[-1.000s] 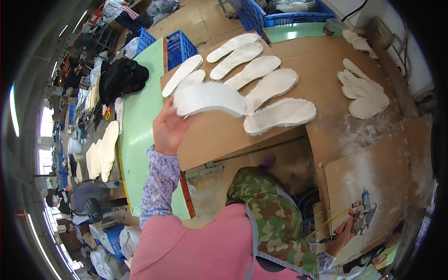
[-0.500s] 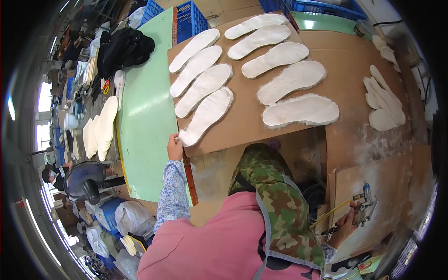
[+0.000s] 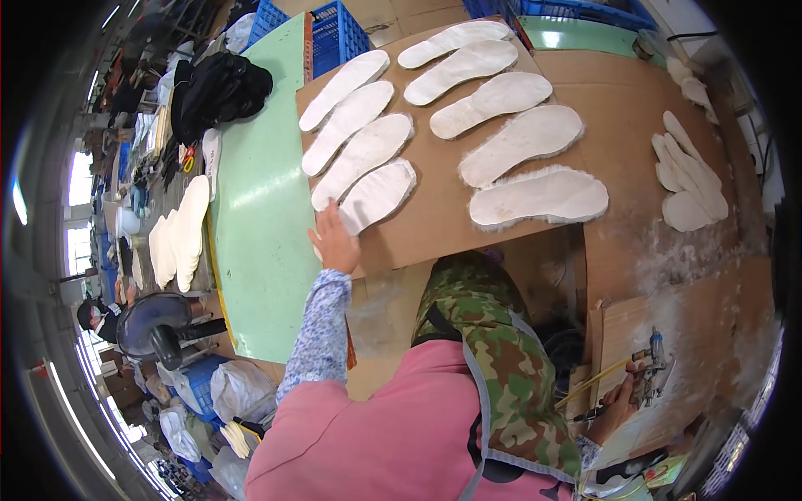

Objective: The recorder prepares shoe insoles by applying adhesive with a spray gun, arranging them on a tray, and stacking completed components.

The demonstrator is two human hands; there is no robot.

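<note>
Fluffy-edged white insoles lie in two columns on a brown cardboard sheet. My left hand rests over the heel end of the nearest insole in the left column. Its fingers are stretched out, and they hide that heel. Just beyond the fingertips is another insole. In the right column the nearest insole lies crosswise by the sheet's front edge. At the lower right, my right hand is wrapped round a metal spray gun with a blue fitting and a yellowish hose.
A green table extends left of the cardboard. Loose insoles are piled on the right-hand board. More cream insoles stand at left near a fan. Blue crates are behind. A person is at the far left.
My left hand has gone from pinching the nearest left insole's heel tip to lying over that heel with fingers extended, slightly right and farther forward. The right hand stays on the spray gun.
</note>
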